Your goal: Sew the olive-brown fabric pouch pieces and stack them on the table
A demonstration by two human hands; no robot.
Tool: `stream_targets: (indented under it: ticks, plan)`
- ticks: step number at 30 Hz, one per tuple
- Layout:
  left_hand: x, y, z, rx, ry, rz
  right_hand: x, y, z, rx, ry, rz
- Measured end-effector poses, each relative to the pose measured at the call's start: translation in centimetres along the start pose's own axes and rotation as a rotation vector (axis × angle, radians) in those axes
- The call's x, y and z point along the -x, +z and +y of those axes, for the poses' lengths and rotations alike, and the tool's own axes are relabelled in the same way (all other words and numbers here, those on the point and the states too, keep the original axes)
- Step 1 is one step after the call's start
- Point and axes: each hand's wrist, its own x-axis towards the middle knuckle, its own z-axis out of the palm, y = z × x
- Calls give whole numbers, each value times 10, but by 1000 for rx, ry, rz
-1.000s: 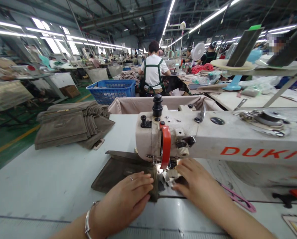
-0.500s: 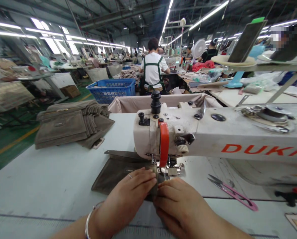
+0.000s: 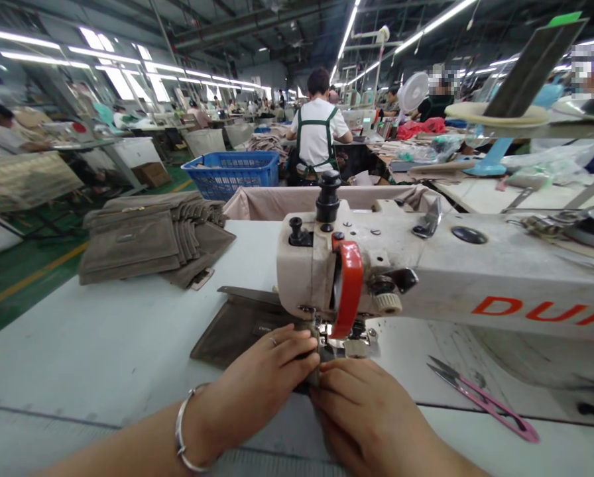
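A dark brown-grey fabric panel [image 3: 227, 331] with a small label lies on the table, its right edge beneath the head of a sewing machine [image 3: 299, 271]. My left hand [image 3: 262, 371] rests on the panel, fingers stretched flat toward the presser foot. Close beside it, my right hand [image 3: 366, 404] has its fingers curled and pinched on the panel's near right edge. The fingertips of both hands are just in front of the needle area, which is partly hidden behind an orange guard [image 3: 347, 288]. Pink-handled thread snips [image 3: 490, 401] lie to the right of my right hand.
A pile of similar brown-grey fabric pieces [image 3: 132, 245] sits at the table's far left. Beyond the machine are a pink cloth-lined bin [image 3: 257, 203], a blue plastic basket [image 3: 232, 173] and a seated co-worker [image 3: 319, 129]. A thread stand [image 3: 498, 116] stands at the right.
The view has turned slightly left, so the machine, snips and pile appear farther right. Both hands stay on the panel near the needle, with little visible movement relative to the machine.
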Motion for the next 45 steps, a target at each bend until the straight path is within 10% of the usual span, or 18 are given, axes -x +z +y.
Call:
stream_targets:
  ticks: [19,25,31,37,41,45]
  plan:
    - [6,0,2,180,-78,247,3,-25,11,-115,95,2]
    - [1,-6,8,106,-129,163,3,-38,12,17,173,7]
    - [-1,0,6,52,-136,150,67,-73,29,536,491,-9]
    - [-5,1,-3,167,-227,233,134,-72,50,687,497,-88]
    - [-5,2,-6,239,-250,273,102,-69,34,488,562,69]
    - [-3,3,-6,265,-283,281,38,-58,9,159,497,-85]
